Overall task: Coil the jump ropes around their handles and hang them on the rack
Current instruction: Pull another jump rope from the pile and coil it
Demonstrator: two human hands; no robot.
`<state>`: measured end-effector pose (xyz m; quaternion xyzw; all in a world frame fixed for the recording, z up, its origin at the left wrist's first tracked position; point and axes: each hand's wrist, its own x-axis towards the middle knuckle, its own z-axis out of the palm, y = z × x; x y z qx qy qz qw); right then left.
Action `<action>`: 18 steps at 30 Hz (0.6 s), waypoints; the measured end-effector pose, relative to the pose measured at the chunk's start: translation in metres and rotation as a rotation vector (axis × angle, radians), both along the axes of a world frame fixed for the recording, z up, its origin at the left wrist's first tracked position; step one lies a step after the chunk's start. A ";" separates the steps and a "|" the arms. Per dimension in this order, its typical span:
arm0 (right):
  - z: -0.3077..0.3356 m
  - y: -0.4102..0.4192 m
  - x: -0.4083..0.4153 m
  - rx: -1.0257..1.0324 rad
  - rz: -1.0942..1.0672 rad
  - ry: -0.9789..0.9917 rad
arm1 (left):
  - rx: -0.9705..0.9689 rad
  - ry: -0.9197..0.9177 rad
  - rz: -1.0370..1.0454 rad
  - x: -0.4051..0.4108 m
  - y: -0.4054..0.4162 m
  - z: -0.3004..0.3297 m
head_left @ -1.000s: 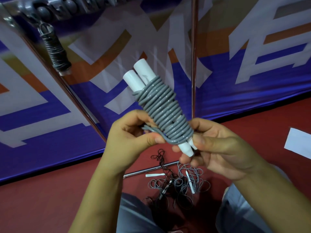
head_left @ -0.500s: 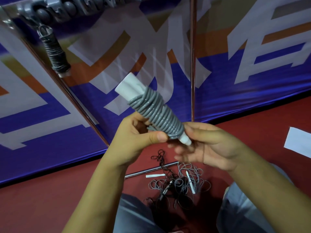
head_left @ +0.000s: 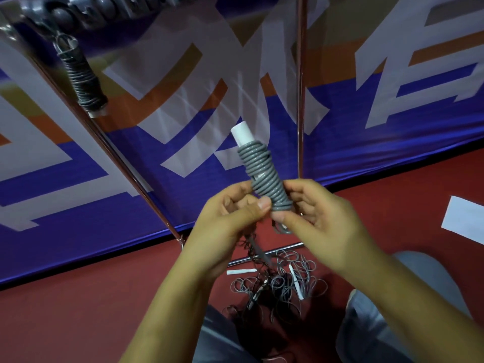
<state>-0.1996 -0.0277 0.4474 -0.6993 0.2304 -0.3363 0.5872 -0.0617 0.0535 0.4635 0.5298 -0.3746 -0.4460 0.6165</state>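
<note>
Grey coiled rope (head_left: 264, 176), one, gripped by left hand (head_left: 230, 218), right hand (head_left: 317, 216).

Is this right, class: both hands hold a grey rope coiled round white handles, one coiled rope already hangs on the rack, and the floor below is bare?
Not quite. The head view shows the floor is not bare: loose ropes lie tangled there. The rest stands: the left hand and right hand hold the coiled grey rope, and one coiled rope hangs on the rack.
</note>
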 end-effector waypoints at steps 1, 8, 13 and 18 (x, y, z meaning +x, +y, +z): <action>0.001 -0.001 0.000 0.090 0.007 -0.036 | 0.020 0.028 -0.022 0.002 0.001 0.003; 0.011 -0.006 -0.009 0.512 0.089 -0.142 | 0.148 -0.297 0.049 0.008 0.013 0.022; 0.016 -0.009 -0.013 0.710 0.160 -0.163 | 0.039 -0.666 0.214 0.003 0.014 0.023; 0.018 -0.011 -0.011 0.820 0.163 -0.149 | -0.278 -1.269 0.359 0.005 0.009 0.015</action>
